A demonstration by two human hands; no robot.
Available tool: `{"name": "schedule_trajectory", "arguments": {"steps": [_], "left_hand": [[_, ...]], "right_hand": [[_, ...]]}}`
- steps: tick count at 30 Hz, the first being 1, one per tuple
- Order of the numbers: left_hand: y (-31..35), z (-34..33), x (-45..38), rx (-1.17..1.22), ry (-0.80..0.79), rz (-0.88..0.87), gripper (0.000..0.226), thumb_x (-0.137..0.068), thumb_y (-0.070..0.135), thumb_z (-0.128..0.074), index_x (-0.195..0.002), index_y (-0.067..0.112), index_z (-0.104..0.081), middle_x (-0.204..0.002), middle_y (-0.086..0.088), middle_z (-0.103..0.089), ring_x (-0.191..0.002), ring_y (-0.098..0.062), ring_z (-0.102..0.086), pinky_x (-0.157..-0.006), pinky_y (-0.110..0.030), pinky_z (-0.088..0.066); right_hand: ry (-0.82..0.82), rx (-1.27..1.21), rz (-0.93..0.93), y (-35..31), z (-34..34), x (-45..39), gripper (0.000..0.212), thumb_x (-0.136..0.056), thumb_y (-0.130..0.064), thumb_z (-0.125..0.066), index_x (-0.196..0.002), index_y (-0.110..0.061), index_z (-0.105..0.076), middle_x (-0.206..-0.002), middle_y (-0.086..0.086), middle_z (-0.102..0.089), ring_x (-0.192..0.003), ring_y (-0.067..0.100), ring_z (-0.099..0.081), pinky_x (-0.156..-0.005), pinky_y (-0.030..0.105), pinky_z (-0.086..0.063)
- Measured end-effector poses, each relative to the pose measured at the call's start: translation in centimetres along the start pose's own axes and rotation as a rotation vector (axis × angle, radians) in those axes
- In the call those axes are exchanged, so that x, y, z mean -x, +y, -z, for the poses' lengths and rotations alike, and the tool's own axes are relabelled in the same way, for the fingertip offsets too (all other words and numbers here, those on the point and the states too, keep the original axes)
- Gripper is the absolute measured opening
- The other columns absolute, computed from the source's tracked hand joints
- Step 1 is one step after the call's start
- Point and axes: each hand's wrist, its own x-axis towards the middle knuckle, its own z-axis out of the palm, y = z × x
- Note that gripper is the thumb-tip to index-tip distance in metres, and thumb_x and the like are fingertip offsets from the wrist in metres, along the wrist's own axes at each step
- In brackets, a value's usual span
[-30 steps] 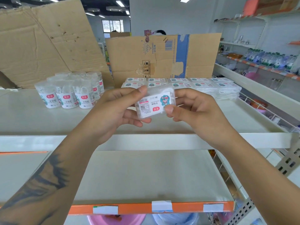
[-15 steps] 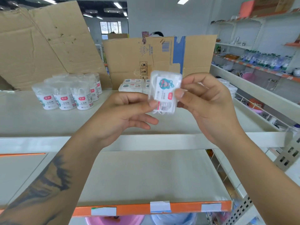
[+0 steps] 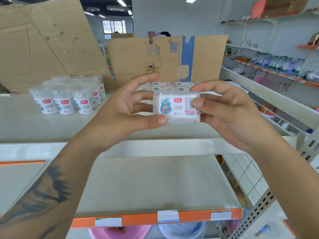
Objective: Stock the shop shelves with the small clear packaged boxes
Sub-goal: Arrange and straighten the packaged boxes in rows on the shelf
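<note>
Turned flat now, the small clear box (image 3: 177,107) sits level between both hands, its label facing up at the camera, where half a second ago it stood on end in front of the cardboard. Starting at the far left, a big creased cardboard sheet (image 3: 43,44) leans at the back of the top shelf (image 3: 25,125), and in front of it stands a cluster of clear round tubs (image 3: 69,95) with red-and-white labels. Next comes the left hand (image 3: 124,111), tattooed forearm below it: thumb pressed against the box's lower left corner, fingers spread behind its left end, a light grasp on the box. The box hangs in mid-air above the top shelf, just in front of the stacked rows of matching boxes (image 3: 170,86) by the upright cardboard panel (image 3: 165,57). On its right end, the right hand (image 3: 229,114) pinches it, thumb on the barcode label, fingers curled behind. Below, the lower shelf (image 3: 155,183) shows an orange front strip with white tags. Far right, bottled water (image 3: 279,62) lines another aisle's shelf.
</note>
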Motion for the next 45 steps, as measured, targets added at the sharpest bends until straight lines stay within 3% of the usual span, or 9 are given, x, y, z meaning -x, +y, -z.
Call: {"name": "schedule_trajectory", "arguments": {"steps": [6, 12, 18, 21, 25, 29, 37, 41, 45], "left_hand": [[-0.8, -0.4, 0.2, -0.263, -0.074, -0.018, 0.06, -0.069, 0.022, -0.092, -0.124, 0.023, -0.069, -0.118, 0.005, -0.075, -0.108, -0.022, -0.071, -0.096, -0.049, -0.057], [-1.6, -2.8, -0.2, -0.507, -0.043, 0.021, 0.057, -0.068, 0.035, -0.096, -0.119, 0.038, -0.071, -0.115, 0.027, -0.072, -0.112, 0.003, -0.065, -0.108, -0.038, -0.048], [-1.7, -3.5, -1.0, -0.482, -0.104, 0.054, 0.045, -0.076, 0.035, -0.09, -0.118, 0.035, -0.073, -0.113, 0.026, -0.073, -0.111, 0.006, -0.065, -0.109, -0.036, -0.048], [-1.8, -3.8, -1.2, -0.576, -0.009, 0.09, 0.064, -0.078, 0.055, -0.081, -0.136, 0.04, -0.06, -0.126, 0.025, -0.068, -0.121, 0.006, -0.059, -0.111, -0.034, -0.045], [-2.0, -4.0, 0.0, -1.049, 0.061, 0.253, 0.078, -0.089, 0.079, -0.042, -0.157, 0.043, -0.029, -0.157, 0.014, -0.044, -0.142, -0.017, -0.044, -0.112, -0.037, -0.04], [-2.4, -4.4, 1.1, -1.221, -0.043, 0.327, 0.075, -0.093, 0.077, -0.01, -0.153, 0.041, -0.037, -0.166, 0.013, -0.029, -0.153, -0.01, -0.024, -0.122, -0.039, -0.024], [-2.7, -4.4, 1.2, -1.327, -0.091, 0.281, 0.076, -0.095, 0.072, -0.001, -0.158, 0.039, -0.028, -0.169, 0.013, -0.022, -0.155, -0.01, -0.019, -0.122, -0.04, -0.025], [-2.8, -4.5, 1.3, -1.331, -0.077, 0.263, 0.075, -0.095, 0.072, -0.001, -0.158, 0.042, -0.027, -0.169, 0.014, -0.022, -0.156, -0.01, -0.017, -0.122, -0.037, -0.025], [-3.4, -4.6, 1.4, -1.388, -0.006, 0.2, 0.08, -0.092, 0.073, 0.005, -0.156, 0.043, -0.032, -0.166, 0.016, -0.029, -0.153, -0.009, -0.026, -0.115, -0.035, -0.033]], "right_hand": [[-0.01, 0.087, -0.07, 0.4, 1.4, 1.1, 0.043, -0.072, -0.018, -0.077, -0.11, -0.002, -0.067, -0.11, 0.038, -0.066, -0.093, 0.04, -0.061, -0.083, 0.046, -0.049], [0.048, 0.345, -0.009, 1.1, 2.7, 1.9, 0.04, -0.077, -0.02, -0.078, -0.114, -0.011, -0.068, -0.117, 0.006, -0.072, -0.095, 0.038, -0.068, -0.09, 0.057, -0.054], [-0.127, 1.049, 0.289, 0.8, 3.5, 2.4, 0.046, -0.075, -0.035, -0.084, -0.119, -0.029, -0.069, -0.13, -0.016, -0.063, -0.124, 0.005, -0.058, -0.106, 0.026, -0.043], [-0.078, 1.133, 0.264, 0.5, 3.9, 1.3, 0.044, -0.077, -0.044, -0.079, -0.118, -0.033, -0.069, -0.125, -0.019, -0.064, -0.12, 0.008, -0.058, -0.106, 0.028, -0.042], [0.015, 1.229, -0.027, 1.1, 5.2, -1.6, 0.039, -0.082, -0.045, -0.08, -0.118, -0.04, -0.065, -0.118, -0.018, -0.063, -0.102, 0.012, -0.06, -0.085, 0.029, -0.043], [0.057, 1.262, -0.135, 3.1, 6.3, -4.2, 0.028, -0.087, -0.042, -0.077, -0.113, -0.038, -0.069, -0.11, -0.011, -0.065, -0.094, 0.016, -0.06, -0.08, 0.026, -0.037], [0.023, 1.358, -0.101, 3.8, 5.2, -7.0, 0.034, -0.092, -0.028, -0.074, -0.126, -0.026, -0.07, -0.13, -0.001, -0.067, -0.093, 0.007, -0.048, -0.084, 0.017, -0.032], [0.043, 1.334, -0.122, 3.8, 4.9, -7.1, 0.036, -0.092, -0.026, -0.074, -0.127, -0.025, -0.069, -0.133, 0.001, -0.065, -0.118, 0.018, -0.057, -0.091, 0.019, -0.035], [0.067, 1.308, -0.095, 4.2, 4.8, -6.6, 0.035, -0.093, -0.024, -0.071, -0.128, -0.024, -0.068, -0.133, 0.002, -0.064, -0.123, 0.021, -0.055, -0.09, 0.019, -0.034]]}}
